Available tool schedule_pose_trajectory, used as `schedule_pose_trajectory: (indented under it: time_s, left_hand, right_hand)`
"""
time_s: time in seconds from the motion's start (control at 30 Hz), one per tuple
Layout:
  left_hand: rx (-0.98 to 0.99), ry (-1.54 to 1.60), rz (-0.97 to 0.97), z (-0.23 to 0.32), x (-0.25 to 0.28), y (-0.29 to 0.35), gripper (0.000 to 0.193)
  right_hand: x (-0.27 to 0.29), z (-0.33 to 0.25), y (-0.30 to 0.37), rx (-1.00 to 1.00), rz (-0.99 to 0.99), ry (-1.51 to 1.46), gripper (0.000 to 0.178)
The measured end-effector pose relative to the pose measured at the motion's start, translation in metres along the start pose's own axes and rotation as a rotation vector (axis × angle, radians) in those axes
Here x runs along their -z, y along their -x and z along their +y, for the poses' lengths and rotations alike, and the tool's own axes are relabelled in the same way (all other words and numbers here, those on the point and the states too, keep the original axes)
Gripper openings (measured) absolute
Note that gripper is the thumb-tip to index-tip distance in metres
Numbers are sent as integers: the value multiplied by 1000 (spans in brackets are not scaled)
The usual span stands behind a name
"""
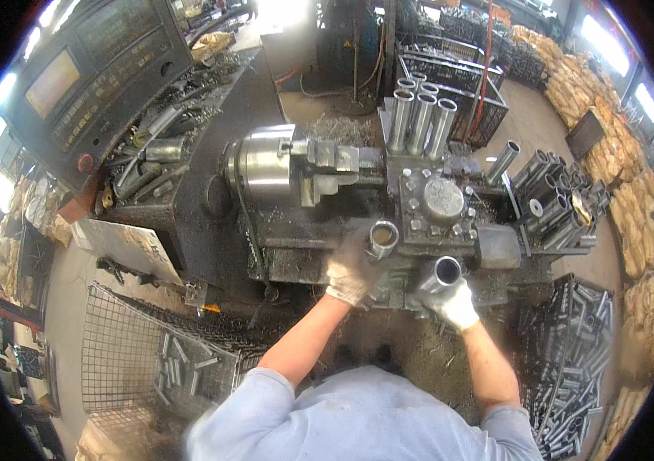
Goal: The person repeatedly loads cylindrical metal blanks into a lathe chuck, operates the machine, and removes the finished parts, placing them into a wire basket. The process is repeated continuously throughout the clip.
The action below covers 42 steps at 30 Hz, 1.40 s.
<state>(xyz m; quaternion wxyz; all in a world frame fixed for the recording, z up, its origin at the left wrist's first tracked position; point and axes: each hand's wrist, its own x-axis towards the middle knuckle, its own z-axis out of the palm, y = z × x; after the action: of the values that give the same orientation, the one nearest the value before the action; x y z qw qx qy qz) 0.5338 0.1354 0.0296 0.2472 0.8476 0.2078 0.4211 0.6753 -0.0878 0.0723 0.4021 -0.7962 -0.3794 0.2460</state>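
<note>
The white-gloved right hand [454, 303] had its fingers wrapped around a shiny round metal tube [438, 282]. Slightly farther left, the gloved left hand [350, 273] (its dark fingers blurred) held a silvery open-ended cylinder [380, 247]. Farther off, upright polished steel tubes [420, 121] stood beyond a square, bolted metal block [444, 201].

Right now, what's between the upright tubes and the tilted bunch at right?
A lone tilted tube, between upright tubes and tilted bunch; head view shows it.
</note>
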Motion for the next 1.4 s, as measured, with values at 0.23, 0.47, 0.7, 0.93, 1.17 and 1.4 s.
schedule_pose_trajectory:
  time_s: [0.23, 0.47, 0.7, 0.93, 1.17, 1.4]
  left_hand:
    - [150, 401, 168, -46, 28, -10, 65]
    - [959, 1783, 168, -56, 103, 46, 76]
    - [1189, 1551, 162, -33, 100, 72, 85]
    - [894, 1783, -28, -35, 37, 59, 84]
    - [196, -54, -641, -119, -20, -49, 57]
    - [553, 142, -8, -80, 29, -28, 37]
  right_hand:
    - [-51, -8, 42, 172, -287, 449, 36]
    - [-175, 7, -47, 370, 65, 479, 50]
    - [-79, -74, -45, -103, -332, -227, 56]
    - [-91, -122, -36, -390, -290, -255, 78]
    - [40, -175, -69, 779, -201, 65, 81]
    - [87, -166, -267, 632, -112, 1399, 40]
